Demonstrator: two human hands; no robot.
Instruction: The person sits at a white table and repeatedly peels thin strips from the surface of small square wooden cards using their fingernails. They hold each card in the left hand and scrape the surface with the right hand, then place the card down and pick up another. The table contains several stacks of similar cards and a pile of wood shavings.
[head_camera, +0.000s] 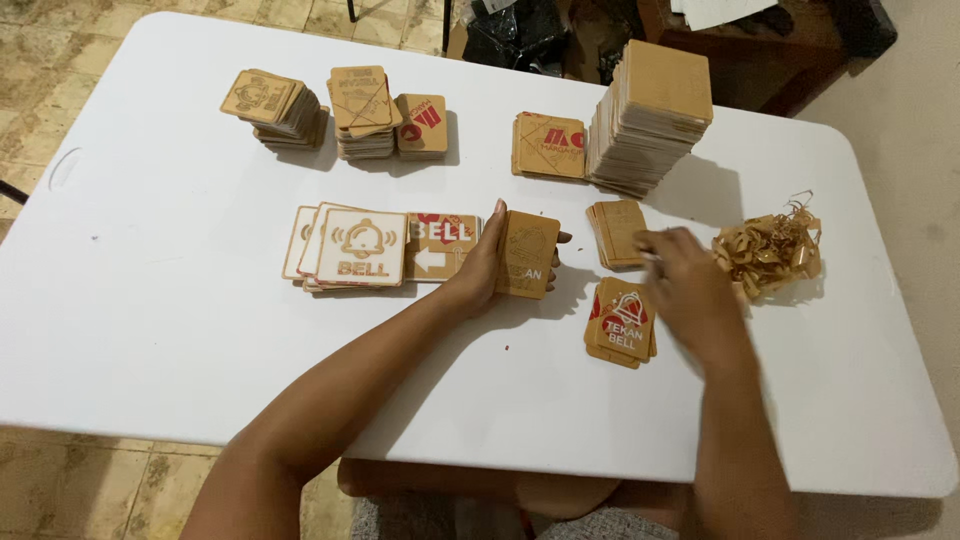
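Note:
My left hand (482, 268) grips a small stack of square tan plaques (527, 254), holding it tilted on edge on the white table (150, 290). My right hand (688, 295) hovers, blurred, over the table between a short plain tan stack (614, 232) and a stack of plaques with red and white print (621, 322). Whether it holds anything is not visible. Left of my left hand lie a plaque with an arrow (440, 246) and a fanned pile of white-faced bell plaques (350, 248).
A tall stack of plain tan plaques (652, 115) stands at the back, with a lower printed stack (549, 146) beside it. Three more stacks (340, 108) sit at the back left. A heap of tan offcuts (768, 252) lies at the right. Dark bags sit beyond the table.

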